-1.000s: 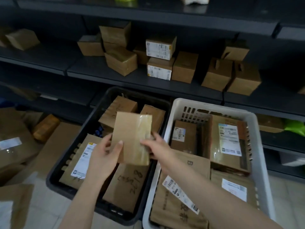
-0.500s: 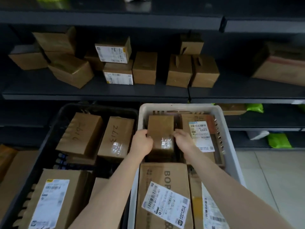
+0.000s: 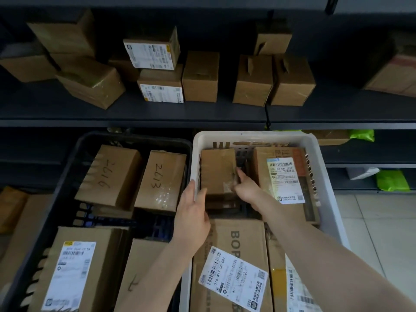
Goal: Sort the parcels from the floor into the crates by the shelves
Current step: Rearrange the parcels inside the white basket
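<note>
Dark shelving (image 3: 135, 114) | white slotted crate (image 3: 254, 136) | L hand (image 3: 194, 213) flat on cardboard parcel (image 3: 217, 171) | R hand (image 3: 247, 190) prob. pinching it

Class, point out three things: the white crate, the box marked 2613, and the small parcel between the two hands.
white crate (image 3: 254, 136), head view, far rim.
box marked 2613 (image 3: 161, 181), head view, written top face.
small parcel (image 3: 217, 170), head view, top face.

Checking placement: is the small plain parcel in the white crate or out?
In. The parcel stands within the white crate, at its far-left corner.
</note>
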